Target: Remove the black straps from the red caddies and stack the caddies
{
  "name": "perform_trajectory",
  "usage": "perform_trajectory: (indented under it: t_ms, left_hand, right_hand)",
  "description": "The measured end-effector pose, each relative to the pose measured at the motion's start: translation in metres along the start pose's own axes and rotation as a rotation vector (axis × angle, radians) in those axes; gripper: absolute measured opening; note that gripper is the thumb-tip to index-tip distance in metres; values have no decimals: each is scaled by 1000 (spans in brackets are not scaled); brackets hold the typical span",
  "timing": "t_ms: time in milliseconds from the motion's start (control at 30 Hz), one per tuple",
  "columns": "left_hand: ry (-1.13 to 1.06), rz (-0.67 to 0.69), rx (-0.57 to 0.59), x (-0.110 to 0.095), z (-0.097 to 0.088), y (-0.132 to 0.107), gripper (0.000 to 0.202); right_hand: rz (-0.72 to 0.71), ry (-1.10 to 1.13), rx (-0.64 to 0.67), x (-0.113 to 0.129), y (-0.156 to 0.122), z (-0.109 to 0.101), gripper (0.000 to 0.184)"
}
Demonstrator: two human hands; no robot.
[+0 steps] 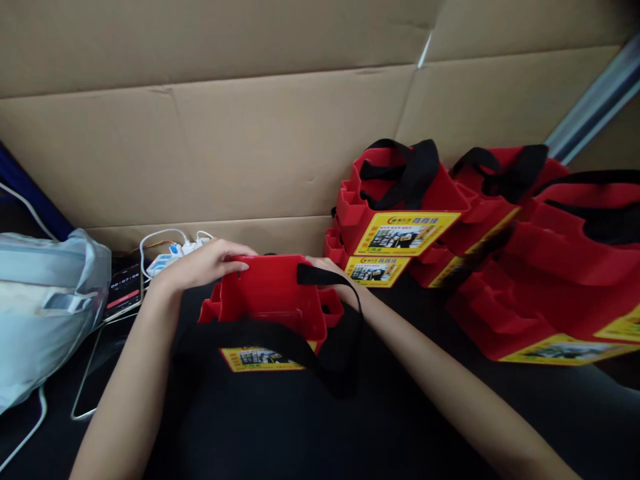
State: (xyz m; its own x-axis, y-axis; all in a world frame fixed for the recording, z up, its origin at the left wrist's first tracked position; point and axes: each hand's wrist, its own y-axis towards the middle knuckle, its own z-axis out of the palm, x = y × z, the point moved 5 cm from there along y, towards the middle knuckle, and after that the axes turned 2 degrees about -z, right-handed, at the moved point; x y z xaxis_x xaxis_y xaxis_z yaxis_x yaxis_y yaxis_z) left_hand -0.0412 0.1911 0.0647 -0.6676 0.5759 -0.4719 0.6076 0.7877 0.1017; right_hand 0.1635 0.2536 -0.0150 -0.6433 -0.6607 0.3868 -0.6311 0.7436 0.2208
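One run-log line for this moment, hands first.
Left hand: gripping upper-left rim of red plastic open-topped box | right hand: behind box's right side, partly hidden | black fabric strap: across front | at right: stacked red boxes

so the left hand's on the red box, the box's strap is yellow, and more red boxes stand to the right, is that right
Not quite: the strap is black, as the head view shows. The left hand is on the red box, and more red boxes stand to the right.

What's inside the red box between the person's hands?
Inside the red box, only bare red surfaces show. The black strap crosses its near side, hiding what lies behind.
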Motion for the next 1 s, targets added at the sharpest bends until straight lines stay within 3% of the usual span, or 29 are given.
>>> perform_trajectory:
  t_ms: [67, 167, 267, 367, 467, 567, 667, 733, 900, 1000]
  left_hand:
    - [-15, 15, 11, -1, 0, 0, 23]
    - [-50, 22, 36, -1, 1, 0, 24]
    - [-79, 20, 65, 1, 2, -3, 25]
    - [-54, -17, 39, 6, 0, -6, 25]
    - [-22, -35, 22, 6, -2, -6, 24]
    - [-16, -27, 40, 3, -1, -5, 24]
    - [-21, -13, 79, 1, 1, -5, 25]
    - [-19, -13, 79, 2, 1, -6, 25]
    - [2, -51, 30, 7, -1, -9, 26]
    - [2, -41, 36, 6, -1, -9, 26]
  right_hand:
    - [-142, 78, -33, 12, 2, -6, 59]
    - [-274, 158, 11, 23, 1, -8, 38]
    - [-179, 126, 49, 14, 0, 5, 22]
    - [-32, 70, -2, -1, -2, 17, 21]
    - [25, 48, -56, -3, -4, 12, 28]
    - [-152, 122, 5, 16, -6, -4, 38]
    - [-393, 253, 137, 36, -10, -13, 28]
    - [-339, 218, 138, 32, -8, -9, 24]
    - [-9, 22, 22, -6, -3, 12, 24]
    - [53, -18, -22, -7, -5, 7, 33]
